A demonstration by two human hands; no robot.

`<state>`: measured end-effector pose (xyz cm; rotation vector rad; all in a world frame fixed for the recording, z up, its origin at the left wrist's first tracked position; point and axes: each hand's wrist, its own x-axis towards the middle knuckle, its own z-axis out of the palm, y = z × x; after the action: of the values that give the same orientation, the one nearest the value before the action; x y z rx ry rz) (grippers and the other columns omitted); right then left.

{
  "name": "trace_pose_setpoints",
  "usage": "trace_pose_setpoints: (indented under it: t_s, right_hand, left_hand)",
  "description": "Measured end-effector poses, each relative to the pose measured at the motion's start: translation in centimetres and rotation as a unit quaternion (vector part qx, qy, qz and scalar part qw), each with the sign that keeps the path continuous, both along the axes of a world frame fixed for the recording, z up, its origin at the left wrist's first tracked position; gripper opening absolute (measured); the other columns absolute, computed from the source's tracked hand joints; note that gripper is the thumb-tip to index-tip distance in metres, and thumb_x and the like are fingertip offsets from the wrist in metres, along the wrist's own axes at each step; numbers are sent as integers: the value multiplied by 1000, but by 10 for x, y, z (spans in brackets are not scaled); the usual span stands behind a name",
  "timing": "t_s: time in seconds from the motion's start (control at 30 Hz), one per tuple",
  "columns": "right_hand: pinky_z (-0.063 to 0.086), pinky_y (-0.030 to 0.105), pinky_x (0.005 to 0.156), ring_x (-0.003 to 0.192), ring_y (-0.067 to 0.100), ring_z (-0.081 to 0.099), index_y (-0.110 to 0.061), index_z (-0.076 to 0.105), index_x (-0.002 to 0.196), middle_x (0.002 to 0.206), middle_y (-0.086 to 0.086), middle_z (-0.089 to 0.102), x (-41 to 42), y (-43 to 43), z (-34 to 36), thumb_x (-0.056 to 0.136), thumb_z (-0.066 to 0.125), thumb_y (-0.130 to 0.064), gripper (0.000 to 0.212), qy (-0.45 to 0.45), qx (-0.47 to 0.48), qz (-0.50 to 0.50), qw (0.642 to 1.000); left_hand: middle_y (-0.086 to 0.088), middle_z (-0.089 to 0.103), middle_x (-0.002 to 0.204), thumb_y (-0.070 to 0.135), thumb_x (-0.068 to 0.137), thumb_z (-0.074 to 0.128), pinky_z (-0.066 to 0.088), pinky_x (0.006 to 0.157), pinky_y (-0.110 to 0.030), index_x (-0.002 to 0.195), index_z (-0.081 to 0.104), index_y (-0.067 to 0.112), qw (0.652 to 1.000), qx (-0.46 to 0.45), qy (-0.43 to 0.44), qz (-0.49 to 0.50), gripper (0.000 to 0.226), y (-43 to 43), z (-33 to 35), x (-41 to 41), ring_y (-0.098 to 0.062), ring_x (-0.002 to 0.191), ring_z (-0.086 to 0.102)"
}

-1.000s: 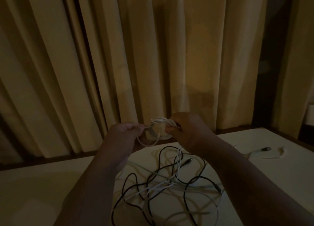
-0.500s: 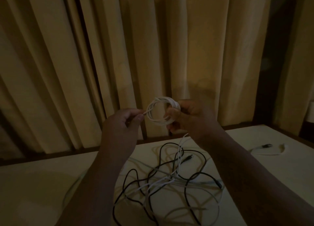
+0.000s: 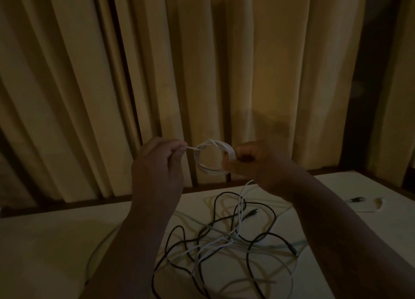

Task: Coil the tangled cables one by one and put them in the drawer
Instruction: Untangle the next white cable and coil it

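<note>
A white cable is wound into a small coil (image 3: 207, 167) held up in front of the curtain. My right hand (image 3: 253, 164) grips the coil's right side, fingers curled round the loops. My left hand (image 3: 159, 161) pinches the cable's free end just left of the coil. The cable's loose strand (image 3: 241, 200) hangs from my right hand down into a tangle of black and white cables (image 3: 224, 242) on the pale table (image 3: 56, 242). No drawer is in view.
A separate white cable with a dark plug (image 3: 363, 203) lies at the table's far right. Yellow curtains (image 3: 202, 62) hang close behind the table's far edge. The room is dim.
Both hands rose with the coil from just above the table to in front of the curtain. The coil now stands more open and round between them.
</note>
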<state>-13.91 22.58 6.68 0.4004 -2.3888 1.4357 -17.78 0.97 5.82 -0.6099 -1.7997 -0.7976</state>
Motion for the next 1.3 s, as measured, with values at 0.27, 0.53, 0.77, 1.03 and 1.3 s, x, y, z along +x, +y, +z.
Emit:
trace_pose_setpoints:
  t_s: [0.27, 0.53, 0.77, 1.03, 1.3]
  right_hand:
    - [64, 42, 75, 77, 26, 75, -6, 76, 92, 79, 11, 75, 5, -8, 1, 86, 74, -22, 18, 37, -67, 30, 997]
    - [63, 40, 71, 75, 27, 74, -11, 77, 95, 83, 11, 76, 6, -25, -4, 91, 71, -11, 8, 72, -124, 56, 988]
    - [62, 35, 65, 67, 21, 73, -15, 76, 91, 72, 6, 75, 6, -36, -9, 91, 70, -11, 8, 125, -153, 30, 980]
    - [64, 42, 68, 73, 27, 75, -6, 76, 96, 81, 12, 76, 1, -40, -17, 93, 66, -3, 11, 85, -196, 34, 976]
    - [63, 48, 70, 79, 41, 73, 2, 73, 106, 90, 30, 72, -5, -44, -20, 97, 62, -9, 17, 29, -284, 43, 958]
  left_hand:
    - [6, 63, 92, 8, 92, 68, 41, 77, -4, 98, 74, 9, 999, 23, -32, -7, 9, 10, -14, -3, 1, 82, 53]
    - [1, 78, 82, 10, 89, 72, 61, 71, -36, 90, 78, 19, 842, 362, -334, -219, 11, 30, -9, 9, -19, 80, 76]
    - [-12, 77, 100, 31, 95, 60, 61, 75, -33, 103, 75, 7, 705, 435, -405, -387, 28, 38, -1, 19, -22, 93, 75]
    - [-13, 74, 109, 24, 81, 66, 58, 60, -35, 120, 65, 12, 623, 475, -417, -461, 41, 44, -8, 17, -24, 93, 74]
    - [-16, 69, 121, 28, 88, 58, 58, 70, -37, 128, 62, 7, 604, 452, -410, -513, 45, 41, -8, 15, -25, 100, 70]
